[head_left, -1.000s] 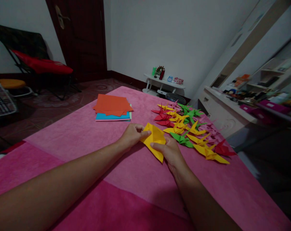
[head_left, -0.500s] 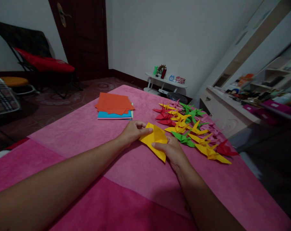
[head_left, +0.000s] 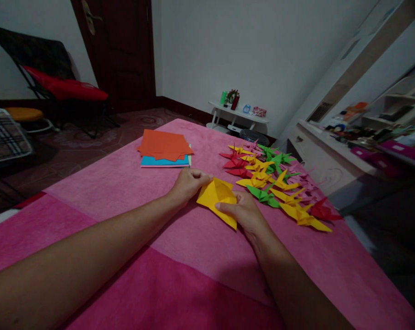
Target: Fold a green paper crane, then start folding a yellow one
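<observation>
A partly folded sheet of yellow origami paper (head_left: 216,198) is held between both hands, over the pink cloth. My left hand (head_left: 190,182) pinches its upper left edge between thumb and fingers. My right hand (head_left: 243,210) grips the right side, thumb pressed on top and the other fingers hidden beneath the paper. To the right lie several folded paper cranes, among them a yellow crane (head_left: 302,215), a green crane (head_left: 263,196) and a red crane (head_left: 240,173). Beyond my left hand rests a stack of square sheets with orange paper (head_left: 166,143) on top and blue paper (head_left: 164,161) under it.
The pink cloth (head_left: 118,192) covers the table. At the right stands a white dresser (head_left: 310,149) with many small items. A low white stand (head_left: 240,113) is against the far wall, and a folding chair with a red seat (head_left: 66,87) is at the left.
My left thumb has shifted from lying on the paper to its upper left edge. A flap at the top of the yellow paper now stands more raised. My right hand keeps its grip.
</observation>
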Demonstrator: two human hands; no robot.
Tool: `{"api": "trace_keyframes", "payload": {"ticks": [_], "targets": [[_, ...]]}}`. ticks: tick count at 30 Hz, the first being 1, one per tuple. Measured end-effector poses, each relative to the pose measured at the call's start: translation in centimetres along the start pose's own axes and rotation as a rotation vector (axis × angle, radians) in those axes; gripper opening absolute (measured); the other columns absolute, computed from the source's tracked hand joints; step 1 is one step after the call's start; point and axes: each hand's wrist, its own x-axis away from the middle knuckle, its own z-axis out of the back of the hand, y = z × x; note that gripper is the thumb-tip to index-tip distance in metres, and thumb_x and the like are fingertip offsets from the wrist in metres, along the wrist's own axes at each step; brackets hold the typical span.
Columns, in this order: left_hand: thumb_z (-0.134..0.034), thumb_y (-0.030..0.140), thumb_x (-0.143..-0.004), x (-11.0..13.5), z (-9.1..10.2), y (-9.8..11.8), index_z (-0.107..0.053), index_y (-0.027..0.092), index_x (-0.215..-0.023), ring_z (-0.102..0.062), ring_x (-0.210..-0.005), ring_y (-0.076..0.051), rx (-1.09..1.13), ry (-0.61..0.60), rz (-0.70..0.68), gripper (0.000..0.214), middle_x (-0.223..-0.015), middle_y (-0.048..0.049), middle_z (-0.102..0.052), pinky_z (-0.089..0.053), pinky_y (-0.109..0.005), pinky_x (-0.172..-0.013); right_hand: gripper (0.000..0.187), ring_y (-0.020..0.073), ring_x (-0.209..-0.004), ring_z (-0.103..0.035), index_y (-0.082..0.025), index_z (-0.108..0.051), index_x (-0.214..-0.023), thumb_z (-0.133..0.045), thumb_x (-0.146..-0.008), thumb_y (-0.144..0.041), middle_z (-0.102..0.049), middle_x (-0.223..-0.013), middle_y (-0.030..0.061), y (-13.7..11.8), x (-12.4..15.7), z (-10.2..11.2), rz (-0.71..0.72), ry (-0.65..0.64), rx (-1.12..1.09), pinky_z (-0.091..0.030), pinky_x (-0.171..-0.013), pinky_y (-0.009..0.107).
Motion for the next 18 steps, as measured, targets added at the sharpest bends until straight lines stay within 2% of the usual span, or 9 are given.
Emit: {"api": "trace_keyframes", "payload": {"ticks": [6, 9, 11, 13, 15, 16, 18], "targets": [[-0.061, 0.046, -0.072, 0.0, -0.2, 0.2, -0.044, 0.017, -0.048, -0.037, -0.038, -0.006, 0.015, 0.04, 0.017, 0.042, -0.043, 0.0046, -0.042, -0.024, -0.021, -0.041, 0.021, 0.0142, -0.049, -0.057, -0.015, -0.07, -0.068, -0.074, -0.046, -0.017, -0.069, -0.063, 0.0013, 1.2, -0.8, 0.1, 0.025, 0.031, -0.018, -0.042, -0.047, 0.023], [-0.049, 0.059, -0.079, -0.1, -0.1, 0.3, -0.055, 0.016, -0.055, -0.041, -0.039, -0.008, 0.023, -0.018, 0.018, 0.05, -0.046, 0.0017, -0.05, -0.024, -0.02, -0.041, 0.028, 0.0181, -0.057, -0.062, -0.015, -0.07, -0.072, -0.077, -0.045, -0.02, -0.072, -0.07, 0.0039, 1.3, -1.1, 0.2, 0.051, 0.12, -0.064, -0.046, -0.052, 0.026], [-0.053, 0.062, -0.077, 0.0, 0.0, 0.4, -0.063, 0.015, -0.067, -0.045, -0.042, -0.008, -0.006, -0.11, 0.005, 0.049, -0.052, -0.0002, -0.057, -0.026, -0.02, -0.041, 0.03, 0.0197, -0.062, -0.065, -0.015, -0.07, -0.074, -0.078, -0.046, -0.023, -0.073, -0.074, 0.0044, 1.2, -1.1, 0.2, 0.076, 0.161, -0.103, -0.048, -0.056, 0.027], [-0.07, 0.054, -0.067, 0.2, 0.0, 0.4, -0.067, 0.014, -0.076, -0.052, -0.049, -0.009, -0.047, -0.211, -0.003, 0.041, -0.063, -0.002, -0.064, -0.032, -0.019, -0.045, 0.032, 0.0201, -0.063, -0.065, -0.015, -0.07, -0.077, -0.078, -0.048, -0.025, -0.073, -0.074, 0.0038, 1.0, -1.0, 0.2, 0.095, 0.175, -0.13, -0.05, -0.06, 0.028], [-0.081, 0.041, -0.058, 0.3, -0.1, 0.3, -0.069, 0.012, -0.077, -0.057, -0.056, -0.011, -0.088, -0.291, 0.0, 0.037, -0.07, -0.0037, -0.068, -0.038, -0.02, -0.051, 0.034, 0.0205, -0.065, -0.066, -0.016, -0.069, -0.082, -0.078, -0.05, -0.026, -0.073, -0.075, 0.003, 0.8, -0.8, 0.1, 0.112, 0.173, -0.142, -0.051, -0.062, 0.029], [-0.082, 0.037, -0.056, 0.4, -0.1, 0.3, -0.069, 0.011, -0.074, -0.057, -0.056, -0.011, -0.097, -0.305, 0.007, 0.034, -0.069, -0.0039, -0.068, -0.039, -0.02, -0.052, 0.035, 0.0209, -0.066, -0.067, -0.017, -0.069, -0.084, -0.077, -0.052, -0.027, -0.073, -0.077, 0.0029, 0.7, -0.7, 0.1, 0.121, 0.167, -0.147, -0.051, -0.063, 0.029], [-0.08, 0.035, -0.059, 0.5, -0.1, 0.2, -0.069, 0.01, -0.069, -0.055, -0.052, -0.01, -0.095, -0.258, 0.026, 0.029, -0.063, -0.0036, -0.066, -0.038, -0.02, -0.05, 0.034, 0.021, -0.069, -0.067, -0.017, -0.069, -0.086, -0.076, -0.055, -0.029, -0.073, -0.078, 0.0031, 0.4, -0.4, 0.1, 0.136, 0.159, -0.152, -0.051, -0.063, 0.029]]}}
